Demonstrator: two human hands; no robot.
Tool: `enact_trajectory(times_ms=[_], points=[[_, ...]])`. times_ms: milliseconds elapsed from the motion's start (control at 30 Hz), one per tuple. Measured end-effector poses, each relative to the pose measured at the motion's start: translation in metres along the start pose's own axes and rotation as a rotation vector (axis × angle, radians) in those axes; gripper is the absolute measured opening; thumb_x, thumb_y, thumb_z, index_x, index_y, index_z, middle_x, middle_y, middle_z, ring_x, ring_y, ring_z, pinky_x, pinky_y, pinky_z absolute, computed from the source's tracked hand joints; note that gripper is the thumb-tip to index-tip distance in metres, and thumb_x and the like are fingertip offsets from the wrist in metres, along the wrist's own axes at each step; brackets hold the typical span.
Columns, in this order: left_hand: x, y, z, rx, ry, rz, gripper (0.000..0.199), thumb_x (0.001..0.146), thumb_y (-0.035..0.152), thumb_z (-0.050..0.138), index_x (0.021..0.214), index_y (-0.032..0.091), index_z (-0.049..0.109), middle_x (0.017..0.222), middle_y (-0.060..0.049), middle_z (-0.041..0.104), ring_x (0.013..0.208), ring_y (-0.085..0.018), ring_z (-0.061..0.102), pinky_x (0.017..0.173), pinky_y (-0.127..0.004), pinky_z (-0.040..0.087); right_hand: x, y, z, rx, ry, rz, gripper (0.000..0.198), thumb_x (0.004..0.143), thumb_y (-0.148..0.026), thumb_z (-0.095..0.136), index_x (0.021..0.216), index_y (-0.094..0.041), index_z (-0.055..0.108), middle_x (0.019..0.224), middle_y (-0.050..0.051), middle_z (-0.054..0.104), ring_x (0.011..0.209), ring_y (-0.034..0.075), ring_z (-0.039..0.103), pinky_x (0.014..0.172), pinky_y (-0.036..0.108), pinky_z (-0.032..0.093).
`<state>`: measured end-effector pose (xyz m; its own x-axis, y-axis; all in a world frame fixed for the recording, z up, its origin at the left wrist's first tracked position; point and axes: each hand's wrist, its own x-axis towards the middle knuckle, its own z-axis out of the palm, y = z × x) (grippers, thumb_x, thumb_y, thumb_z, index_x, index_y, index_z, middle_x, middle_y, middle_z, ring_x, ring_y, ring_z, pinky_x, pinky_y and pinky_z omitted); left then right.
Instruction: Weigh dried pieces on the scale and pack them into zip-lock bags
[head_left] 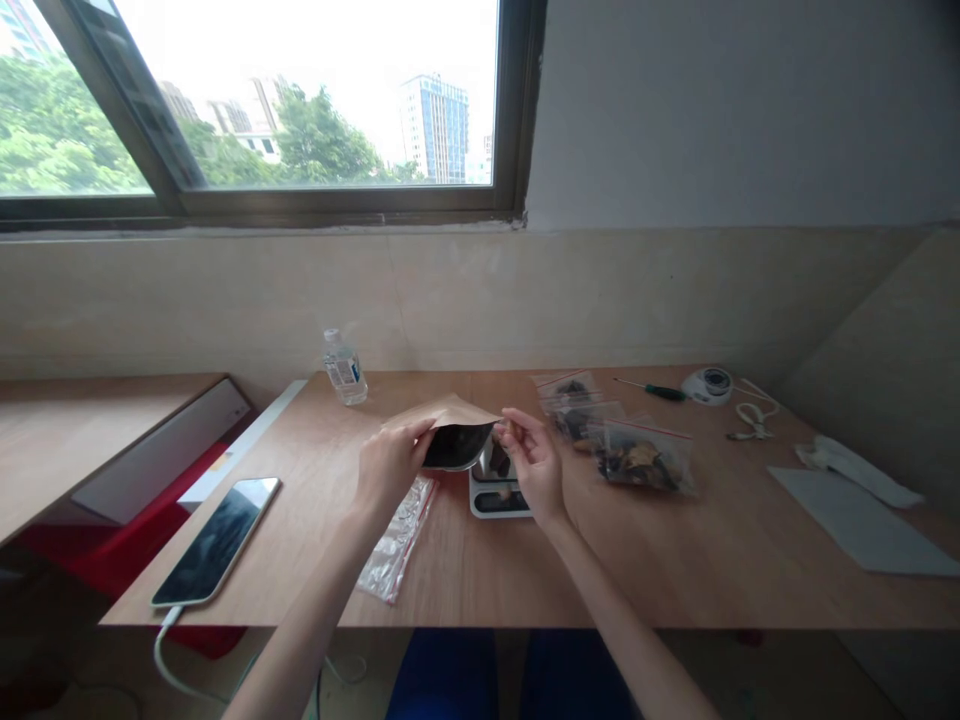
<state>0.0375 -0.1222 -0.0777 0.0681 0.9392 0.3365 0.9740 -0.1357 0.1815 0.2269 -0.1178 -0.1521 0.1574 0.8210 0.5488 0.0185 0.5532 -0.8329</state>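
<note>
My left hand [393, 462] is closed on the left edge of a brown kraft paper bag [450, 408]. The bag's mouth gapes toward me and shows a dark inside. At the bag's right corner, the fingers of my right hand [536, 462] are pinched together. Beneath the bag and partly hidden by it and my right hand stands a small white kitchen scale [484, 513], with some dark dried pieces on its plate. A clear zip bag with a red seal strip [397, 545] lies flat beside the scale, under my left forearm.
Zip bags of dark dried pieces [645, 458] lie right of the scale. Behind them are a green-handled screwdriver [664, 393], a white dome camera [707, 386] and a white cable [754, 420]. A water bottle [345, 370] stands back left; a charging phone [217, 545] lies front left.
</note>
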Motion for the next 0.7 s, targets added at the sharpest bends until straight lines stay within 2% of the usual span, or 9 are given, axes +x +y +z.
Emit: enact_trajectory(times_ms=[100, 200, 300, 367, 533, 700], points=[[0.005, -0.002, 0.001, -0.005, 0.027, -0.018, 0.032, 0.088, 0.042, 0.043, 0.106, 0.032, 0.068, 0.089, -0.007, 0.073, 0.081, -0.026, 0.067, 0.060, -0.029, 0.043, 0.006, 0.022, -0.015, 0.078, 0.088, 0.069, 0.040, 0.083, -0.036, 0.056, 0.119, -0.023, 0.044, 0.124, 0.013, 0.053, 0.100, 0.020, 0.063, 0.091, 0.038, 0.050], [0.008, -0.003, 0.001, 0.001, 0.027, -0.039, 0.032, 0.087, 0.043, 0.044, 0.105, 0.032, 0.068, 0.089, -0.007, 0.073, 0.081, -0.028, 0.067, 0.061, -0.030, 0.044, 0.005, 0.042, -0.033, 0.078, 0.133, 0.136, 0.040, 0.078, -0.038, 0.063, 0.110, -0.022, 0.045, 0.113, 0.011, 0.057, 0.096, 0.020, 0.064, 0.089, 0.038, 0.051], [0.009, -0.003, 0.000, 0.004, 0.023, -0.045, 0.032, 0.087, 0.044, 0.044, 0.105, 0.033, 0.068, 0.091, -0.007, 0.073, 0.082, -0.028, 0.067, 0.061, -0.030, 0.044, -0.004, 0.053, -0.048, 0.030, 0.106, 0.158, 0.035, 0.076, -0.035, 0.064, 0.104, -0.022, 0.047, 0.101, 0.007, 0.059, 0.096, 0.019, 0.064, 0.092, 0.039, 0.049], [0.008, -0.003, 0.000, 0.007, 0.020, -0.045, 0.032, 0.087, 0.044, 0.044, 0.105, 0.033, 0.068, 0.091, -0.007, 0.073, 0.082, -0.027, 0.067, 0.062, -0.030, 0.044, -0.010, 0.056, -0.055, -0.013, 0.073, 0.164, 0.032, 0.077, -0.034, 0.064, 0.103, -0.022, 0.049, 0.100, 0.007, 0.060, 0.098, 0.019, 0.063, 0.095, 0.039, 0.047], [0.009, -0.004, 0.000, 0.012, 0.010, -0.044, 0.032, 0.086, 0.044, 0.045, 0.106, 0.033, 0.068, 0.090, -0.007, 0.073, 0.081, -0.027, 0.067, 0.061, -0.030, 0.044, -0.019, 0.065, -0.061, -0.044, 0.008, 0.255, 0.033, 0.075, -0.033, 0.064, 0.104, -0.021, 0.051, 0.109, 0.010, 0.060, 0.096, 0.019, 0.064, 0.089, 0.037, 0.051], [0.008, -0.005, 0.000, 0.011, 0.021, -0.041, 0.032, 0.086, 0.046, 0.045, 0.103, 0.033, 0.069, 0.089, -0.006, 0.073, 0.081, -0.026, 0.067, 0.059, -0.028, 0.042, -0.025, 0.078, -0.060, -0.071, 0.081, 0.267, 0.034, 0.075, -0.033, 0.064, 0.104, -0.020, 0.051, 0.106, 0.010, 0.060, 0.094, 0.019, 0.063, 0.086, 0.036, 0.052]])
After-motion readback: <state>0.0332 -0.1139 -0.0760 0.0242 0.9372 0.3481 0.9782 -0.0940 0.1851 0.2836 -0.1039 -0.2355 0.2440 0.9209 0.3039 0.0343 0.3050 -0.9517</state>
